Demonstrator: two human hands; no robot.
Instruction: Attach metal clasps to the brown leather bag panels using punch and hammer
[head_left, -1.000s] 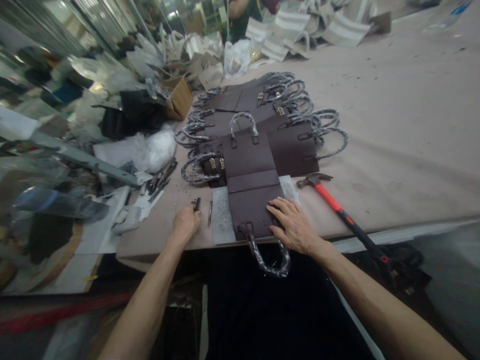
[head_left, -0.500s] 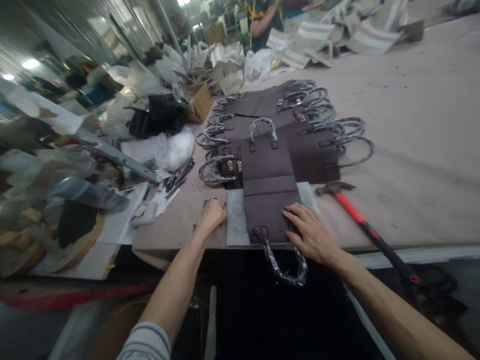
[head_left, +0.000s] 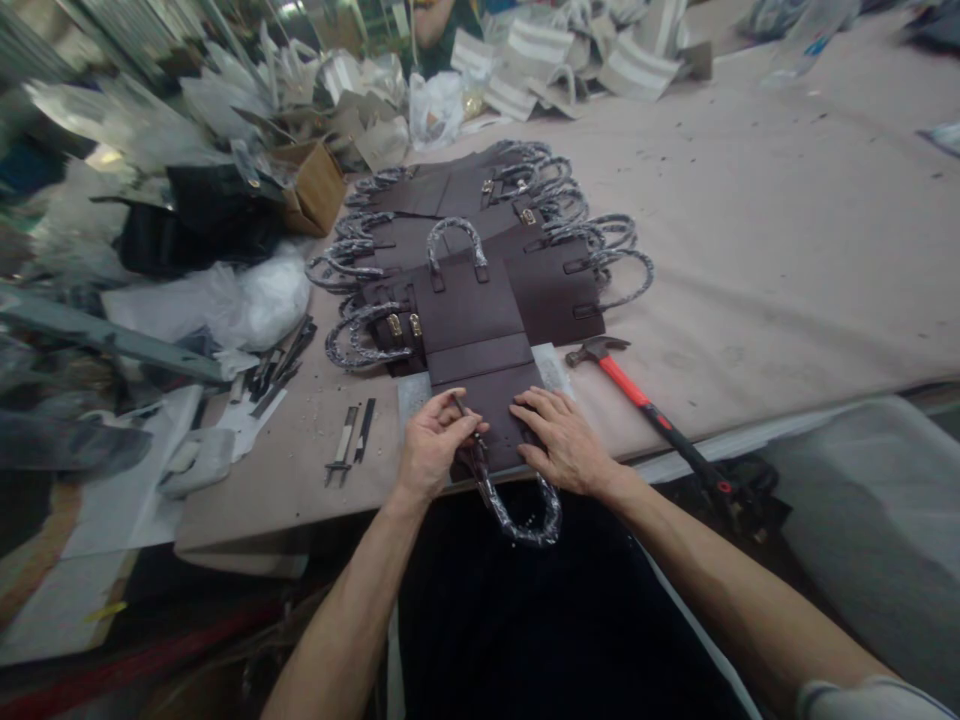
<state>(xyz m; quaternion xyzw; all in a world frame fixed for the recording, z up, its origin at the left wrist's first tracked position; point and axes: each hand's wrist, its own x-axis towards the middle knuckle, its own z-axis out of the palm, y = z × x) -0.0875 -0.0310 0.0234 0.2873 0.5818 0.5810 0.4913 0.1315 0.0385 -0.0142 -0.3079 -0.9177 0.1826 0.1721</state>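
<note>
A dark brown bag panel (head_left: 480, 300) lies across a pale slab (head_left: 553, 370), its near wrapped handle (head_left: 525, 530) hanging over the table's front edge. My left hand (head_left: 435, 445) is closed on a thin dark tool (head_left: 459, 405), held over the panel's near left part beside the handle's base. My right hand (head_left: 559, 440) rests on the near right part of the panel with its fingers spread. Two slim metal tools (head_left: 342, 445) lie left of the slab. To the right is a hammer (head_left: 630, 385) with a red and black handle.
More brown panels with wrapped handles (head_left: 465, 190) are stacked behind. Plastic bags (head_left: 255, 300), a cardboard box (head_left: 315, 185) and dark strips (head_left: 281, 365) lie at the left. Pale cut pieces (head_left: 532, 60) lie at the back. A person's arm (head_left: 433, 22) shows beyond the table (head_left: 787, 260).
My left hand has moved from the tools on the table to the panel and now holds a thin tool. My right hand stays on the panel. The view has shifted right.
</note>
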